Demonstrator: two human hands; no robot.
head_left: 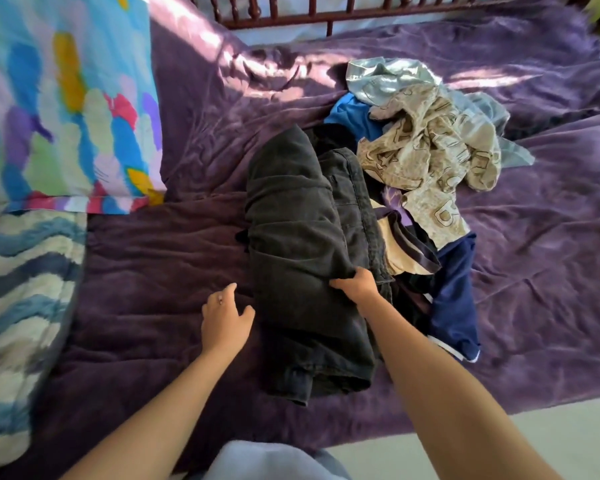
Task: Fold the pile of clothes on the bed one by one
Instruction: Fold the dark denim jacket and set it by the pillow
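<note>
Currently we judge the task barely begun: our right hand [355,285] grips a fold of the dark trousers [305,254] on the bed [153,271], our left hand [226,315] hovers relaxed just beside them, and the pile of clothes [426,157] behind lies unfolded.

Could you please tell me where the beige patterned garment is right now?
In the head view, the beige patterned garment lies crumpled right of centre on the purple bed, just right of the black garment.

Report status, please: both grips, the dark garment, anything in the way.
Right grip pinches a fold of the dark garment. Left grip open, beside its left edge. Unfolded pile lies against its right side, not blocking.
</note>
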